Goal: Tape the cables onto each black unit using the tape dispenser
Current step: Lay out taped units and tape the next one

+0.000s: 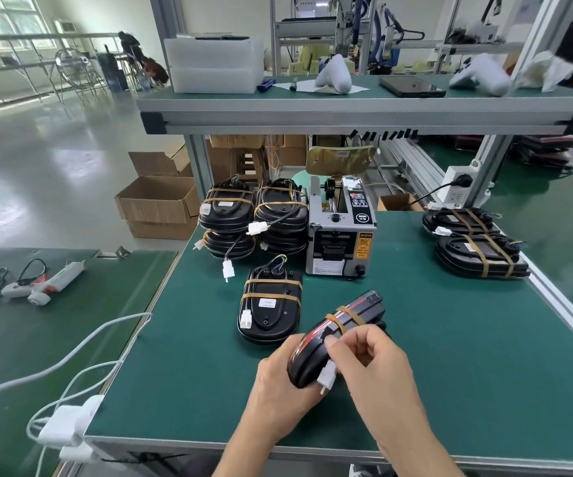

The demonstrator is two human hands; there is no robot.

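You get bright, even daylight from the windows (9, 22) at upper left, glaring off the glossy floor (71, 160). Wide-angle bending warps the shelf (347, 108) and frame edges (worst at the corners). Shadows stay soft; the far background blurs.

My 1 head camera looks forward and down, close over my green bench (433, 356); tape dispenser (341, 235) toward 12 o'clock.

Black units (271, 309) banded in tan tape, white connectors (245, 320), on a green mat (450, 339).
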